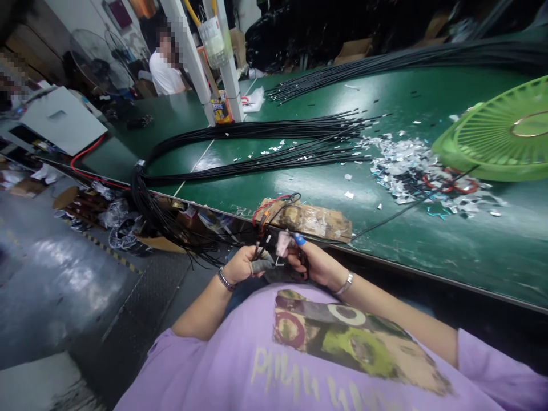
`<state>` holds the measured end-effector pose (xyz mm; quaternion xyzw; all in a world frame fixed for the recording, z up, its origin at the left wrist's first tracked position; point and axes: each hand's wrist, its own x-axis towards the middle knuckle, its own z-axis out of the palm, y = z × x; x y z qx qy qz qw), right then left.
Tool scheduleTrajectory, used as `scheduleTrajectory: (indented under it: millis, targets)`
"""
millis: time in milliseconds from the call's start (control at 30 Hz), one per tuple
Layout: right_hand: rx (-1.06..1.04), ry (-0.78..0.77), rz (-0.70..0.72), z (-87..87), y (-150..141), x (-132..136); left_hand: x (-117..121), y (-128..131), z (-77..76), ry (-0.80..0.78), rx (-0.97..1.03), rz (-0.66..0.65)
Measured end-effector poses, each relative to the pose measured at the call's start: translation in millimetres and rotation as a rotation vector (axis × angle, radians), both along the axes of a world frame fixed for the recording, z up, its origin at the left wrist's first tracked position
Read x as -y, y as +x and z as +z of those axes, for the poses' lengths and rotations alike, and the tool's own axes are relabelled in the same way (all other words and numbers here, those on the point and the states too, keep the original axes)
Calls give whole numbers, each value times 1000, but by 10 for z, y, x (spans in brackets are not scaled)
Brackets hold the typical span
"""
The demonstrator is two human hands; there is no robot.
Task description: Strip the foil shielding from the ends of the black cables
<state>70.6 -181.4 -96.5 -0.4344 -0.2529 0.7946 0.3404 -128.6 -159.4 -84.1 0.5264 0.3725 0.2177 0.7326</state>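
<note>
My left hand (242,265) is closed on the end of a black cable (258,251), its thumb wrapped in grey tape. Just to the right, my right hand (319,264) is curled around a dark-handled hand tool (304,266); its exact kind is blurred. Pinkish and blue wraps cover fingertips of this hand. A short white tip (279,264) shows between the hands. Both hands are close together in front of my body, at the table edge. Behind them, a taped cardboard block (314,218) with red and black wires lies on the edge.
A long bundle of black cables (240,169) loops over the green table (265,185) and hangs off its left edge. White scraps (400,165) lie beside a green fan (496,134). More cables (363,71) stretch along the back. A person (165,71) is behind the posts.
</note>
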Motion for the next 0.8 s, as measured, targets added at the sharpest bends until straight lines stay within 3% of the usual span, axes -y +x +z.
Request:
scheduleTrajectory:
  millis: [133,300,433,533,667,800]
  targets:
    - [4,172,153,103,231,38,-47,-60,138,19,33,-15]
    - [137,362,241,507,625,-98,-366,18,434,118,71,43]
    - [409,564,47,854,834,-411,-738,305,728,201,104,156]
    - [508,625,-131,1000,898,-691,-994,597,902,234,92,165]
    - [471,601,-294,968,945,-1003,-1279,993,988,246,-6,142]
    - [353,576,-476,776,1007,-1192,-1511,1317,914,220,-76,107]
